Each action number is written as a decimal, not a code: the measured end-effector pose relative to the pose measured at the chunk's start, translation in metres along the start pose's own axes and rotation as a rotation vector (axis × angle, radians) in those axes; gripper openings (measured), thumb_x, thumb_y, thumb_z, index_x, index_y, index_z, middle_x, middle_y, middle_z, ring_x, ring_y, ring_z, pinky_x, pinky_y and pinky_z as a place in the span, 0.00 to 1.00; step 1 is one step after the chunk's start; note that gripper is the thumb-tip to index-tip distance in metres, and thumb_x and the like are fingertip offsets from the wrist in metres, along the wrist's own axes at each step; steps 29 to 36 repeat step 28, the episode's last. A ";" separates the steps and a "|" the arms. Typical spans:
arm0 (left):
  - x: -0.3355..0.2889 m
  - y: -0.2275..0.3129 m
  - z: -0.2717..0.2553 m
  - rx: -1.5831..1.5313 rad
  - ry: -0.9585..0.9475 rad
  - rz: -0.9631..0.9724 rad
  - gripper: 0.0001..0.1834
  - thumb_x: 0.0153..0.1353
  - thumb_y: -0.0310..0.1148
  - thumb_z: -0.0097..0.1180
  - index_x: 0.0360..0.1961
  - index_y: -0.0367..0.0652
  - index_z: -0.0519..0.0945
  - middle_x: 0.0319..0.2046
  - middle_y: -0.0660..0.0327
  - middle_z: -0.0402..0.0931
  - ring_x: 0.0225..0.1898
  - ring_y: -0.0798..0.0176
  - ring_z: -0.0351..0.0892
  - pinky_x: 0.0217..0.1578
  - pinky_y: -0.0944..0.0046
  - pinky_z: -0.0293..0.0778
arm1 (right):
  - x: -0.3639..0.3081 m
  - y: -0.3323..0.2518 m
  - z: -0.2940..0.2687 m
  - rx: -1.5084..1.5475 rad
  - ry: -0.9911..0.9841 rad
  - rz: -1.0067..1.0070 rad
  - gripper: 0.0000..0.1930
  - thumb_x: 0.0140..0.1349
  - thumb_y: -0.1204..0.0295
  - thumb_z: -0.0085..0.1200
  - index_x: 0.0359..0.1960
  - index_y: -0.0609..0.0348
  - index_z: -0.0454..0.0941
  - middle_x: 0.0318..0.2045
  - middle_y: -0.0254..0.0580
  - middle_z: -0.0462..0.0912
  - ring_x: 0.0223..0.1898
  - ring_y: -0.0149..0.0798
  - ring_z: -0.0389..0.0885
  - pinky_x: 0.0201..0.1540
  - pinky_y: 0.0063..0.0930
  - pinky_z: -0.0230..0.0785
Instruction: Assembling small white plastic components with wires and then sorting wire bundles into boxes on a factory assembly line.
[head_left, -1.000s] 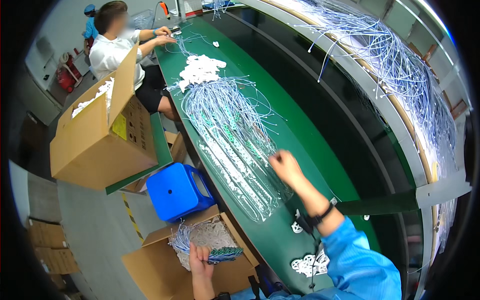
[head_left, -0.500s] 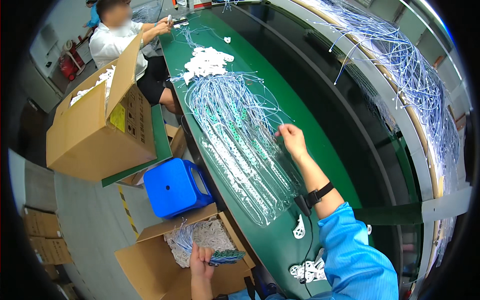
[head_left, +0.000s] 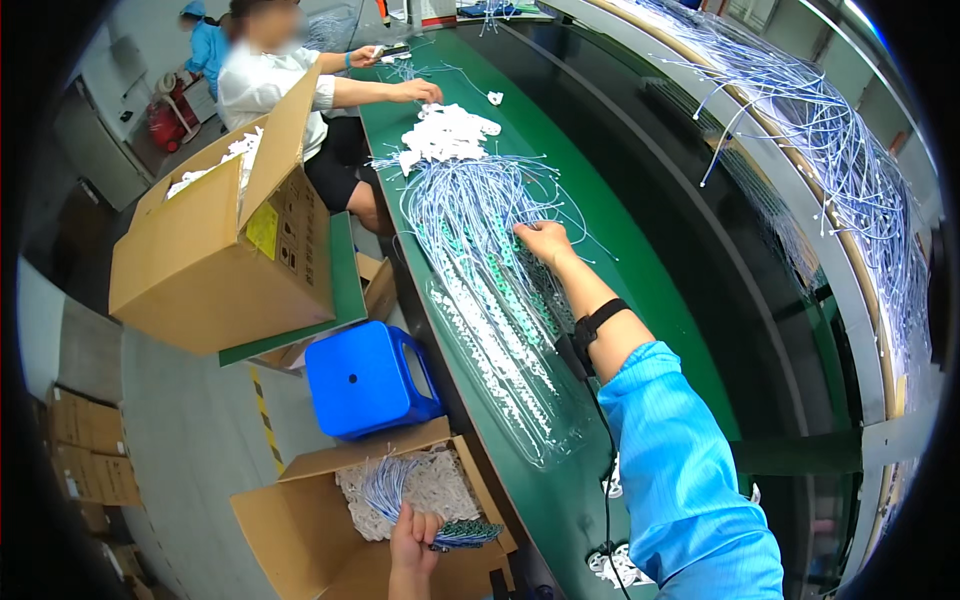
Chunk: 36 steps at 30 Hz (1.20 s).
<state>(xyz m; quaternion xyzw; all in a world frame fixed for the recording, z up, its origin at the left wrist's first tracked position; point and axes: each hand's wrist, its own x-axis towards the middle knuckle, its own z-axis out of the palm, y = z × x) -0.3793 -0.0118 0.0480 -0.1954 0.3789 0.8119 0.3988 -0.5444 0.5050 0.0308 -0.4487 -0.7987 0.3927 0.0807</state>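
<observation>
My left hand [head_left: 415, 535] is closed round a bundle of thin blue-and-white wires [head_left: 385, 487] with small green pieces [head_left: 468, 534] at one end. It holds them over an open cardboard box [head_left: 330, 555]. On the green table, my right hand [head_left: 545, 240] touches the right side of a large spread of similar wires [head_left: 465, 195], its fingertips pinched together. Whatever is between those fingers is too small to make out. The lower part of the spread lies in clear plastic packaging [head_left: 540, 455], with rows of white and green pieces showing through.
White plastic parts [head_left: 445, 132] are heaped beyond the wires, where a co-worker's hand [head_left: 415, 92] reaches. A blue stool [head_left: 365, 380] and a large cardboard box [head_left: 215, 270] stand left of the table. A dark conveyor belt [head_left: 700, 270] runs along the right; more wires [head_left: 820, 130] hang above it.
My right hand has moved left onto the wire spread. My left hand still holds its bundle over the box. The co-worker has stretched one hand to the white parts. The view has shifted slightly.
</observation>
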 end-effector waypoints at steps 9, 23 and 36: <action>-0.005 -0.005 -0.032 -0.027 0.071 0.006 0.31 0.71 0.47 0.34 0.07 0.52 0.56 0.07 0.64 0.54 0.17 0.64 0.55 0.33 0.65 0.61 | -0.018 -0.071 0.009 -0.200 0.004 0.080 0.55 0.37 0.31 0.59 0.59 0.64 0.67 0.64 0.55 0.56 0.67 0.54 0.49 0.67 0.44 0.43; -0.003 -0.014 -0.043 0.007 0.093 0.008 0.31 0.70 0.47 0.37 0.07 0.51 0.57 0.08 0.63 0.55 0.17 0.64 0.56 0.34 0.65 0.62 | -0.002 -0.108 0.043 -0.429 -0.019 0.081 0.31 0.46 0.60 0.62 0.54 0.59 0.73 0.57 0.49 0.73 0.61 0.52 0.67 0.64 0.46 0.49; -0.002 -0.014 -0.041 0.002 0.116 0.008 0.31 0.70 0.46 0.38 0.07 0.50 0.57 0.08 0.64 0.55 0.17 0.64 0.57 0.35 0.65 0.63 | 0.044 -0.082 0.030 -0.130 -0.103 -0.020 0.29 0.46 0.60 0.60 0.49 0.68 0.75 0.54 0.52 0.75 0.58 0.46 0.72 0.61 0.57 0.54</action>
